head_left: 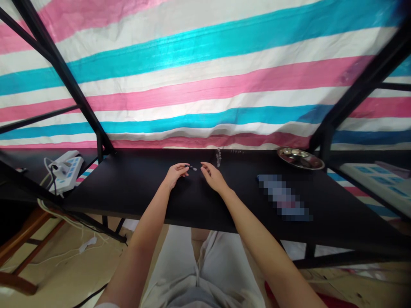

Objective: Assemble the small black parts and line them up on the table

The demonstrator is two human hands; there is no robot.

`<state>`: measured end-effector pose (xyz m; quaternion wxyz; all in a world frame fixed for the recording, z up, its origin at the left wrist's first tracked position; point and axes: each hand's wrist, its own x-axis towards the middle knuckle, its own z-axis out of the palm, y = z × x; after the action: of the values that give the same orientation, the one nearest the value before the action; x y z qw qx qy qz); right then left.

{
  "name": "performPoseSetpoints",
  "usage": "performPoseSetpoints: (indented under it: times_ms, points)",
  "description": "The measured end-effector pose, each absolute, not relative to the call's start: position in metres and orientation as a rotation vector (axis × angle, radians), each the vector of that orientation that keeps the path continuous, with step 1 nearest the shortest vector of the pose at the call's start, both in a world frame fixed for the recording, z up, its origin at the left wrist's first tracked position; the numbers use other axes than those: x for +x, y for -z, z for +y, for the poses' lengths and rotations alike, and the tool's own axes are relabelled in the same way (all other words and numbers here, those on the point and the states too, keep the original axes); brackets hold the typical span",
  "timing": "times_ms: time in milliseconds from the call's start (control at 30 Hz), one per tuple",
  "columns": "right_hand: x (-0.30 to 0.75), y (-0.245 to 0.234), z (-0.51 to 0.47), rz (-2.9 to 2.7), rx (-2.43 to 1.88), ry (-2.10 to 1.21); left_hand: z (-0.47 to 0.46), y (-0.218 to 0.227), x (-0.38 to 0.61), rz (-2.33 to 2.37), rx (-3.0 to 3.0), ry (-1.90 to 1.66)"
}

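My left hand [175, 173] rests on the black table [135, 188] with its fingers pinched on a small dark stick-like piece with a pale tip [192, 167]. My right hand [212, 175] lies just right of that piece, fingers curled toward it, a small gap between fingertips and tip. Whether the right hand holds anything is unclear. A short string of clear beads [218, 157] lies just beyond the right hand.
A metal dish [300, 158] sits at the far right of the table. A blurred flat object [284, 197] lies right of my right arm. A white power strip [66, 169] with cables sits left. Black frame bars and a striped tarp stand behind.
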<state>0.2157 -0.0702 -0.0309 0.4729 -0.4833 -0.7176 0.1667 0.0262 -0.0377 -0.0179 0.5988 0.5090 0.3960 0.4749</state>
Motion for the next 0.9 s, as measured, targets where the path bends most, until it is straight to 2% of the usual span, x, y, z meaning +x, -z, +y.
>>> performPoseSetpoints:
  times_ms: [300,900]
  points:
    - [0.208,0.028,-0.073,-1.835,-1.18,-0.634,-0.045,0.016,0.033,0.893,1.393,-1.004]
    - [0.198,0.023,-0.073,-1.762,-1.194,-0.531,-0.051,0.011,0.044,0.926,1.545,-1.189]
